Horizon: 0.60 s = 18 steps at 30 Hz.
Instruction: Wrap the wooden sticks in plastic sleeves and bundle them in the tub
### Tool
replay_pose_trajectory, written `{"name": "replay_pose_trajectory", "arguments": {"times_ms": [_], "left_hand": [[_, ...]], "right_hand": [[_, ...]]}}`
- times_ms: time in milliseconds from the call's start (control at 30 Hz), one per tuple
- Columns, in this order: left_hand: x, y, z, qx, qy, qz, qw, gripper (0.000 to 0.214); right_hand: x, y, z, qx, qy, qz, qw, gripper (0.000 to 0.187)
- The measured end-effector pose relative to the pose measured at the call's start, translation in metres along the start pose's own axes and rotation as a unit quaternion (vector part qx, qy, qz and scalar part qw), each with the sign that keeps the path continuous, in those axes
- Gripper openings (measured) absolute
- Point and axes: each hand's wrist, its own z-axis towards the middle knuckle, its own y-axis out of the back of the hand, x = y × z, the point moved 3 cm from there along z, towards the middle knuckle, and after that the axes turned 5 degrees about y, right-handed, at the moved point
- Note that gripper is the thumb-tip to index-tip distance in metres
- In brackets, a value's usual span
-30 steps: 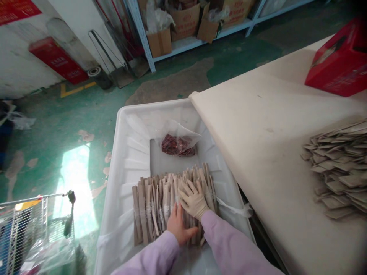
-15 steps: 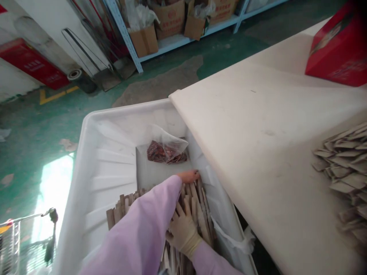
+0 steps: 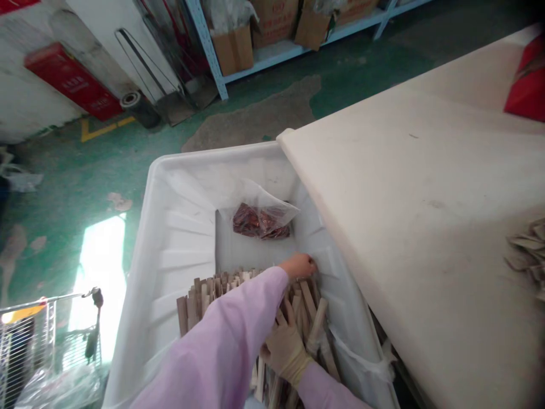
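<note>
A large white plastic tub (image 3: 170,227) stands on the floor beside a table. In it lies a row of flat brown paper packets (image 3: 213,287). My bare left hand (image 3: 300,265), in a lilac sleeve, reaches across the row and curls over the far ends of the packets at the right. My gloved right hand (image 3: 286,346) lies on the near part of the same packets with fingers closed around them, one packet tilted up beside it. A clear bag of dark red pieces (image 3: 261,218) sits at the tub's far end.
A cream table (image 3: 426,187) runs along the tub's right side, with a pile of grey-brown packets (image 3: 528,250) at its right edge and a red box (image 3: 528,85) at the far corner. A wire cart (image 3: 34,335) stands at lower left. Shelving with cardboard boxes (image 3: 255,34) lines the back.
My left hand has moved from the near edge of the packets across to their far right ends. My right hand has slid nearer and closed on the packets, lifting one.
</note>
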Motion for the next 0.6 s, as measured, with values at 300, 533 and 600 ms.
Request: {"name": "replay_pose_trajectory", "arguments": {"times_ms": [300, 533, 600], "left_hand": [[-0.003, -0.002, -0.067, -0.031, -0.025, 0.129, 0.991, 0.035], [0.068, 0.036, -0.064, 0.031, 0.025, 0.13, 0.991, 0.039], [0.076, 0.022, -0.07, 0.053, 0.036, 0.122, 0.99, 0.037]], "right_hand": [[0.006, -0.006, -0.005, 0.036, 0.017, -0.008, 0.999, 0.055], [0.015, -0.004, -0.014, -0.046, 0.087, -0.015, 0.995, 0.054], [0.019, -0.011, -0.017, -0.048, 0.104, -0.022, 0.993, 0.053]]}}
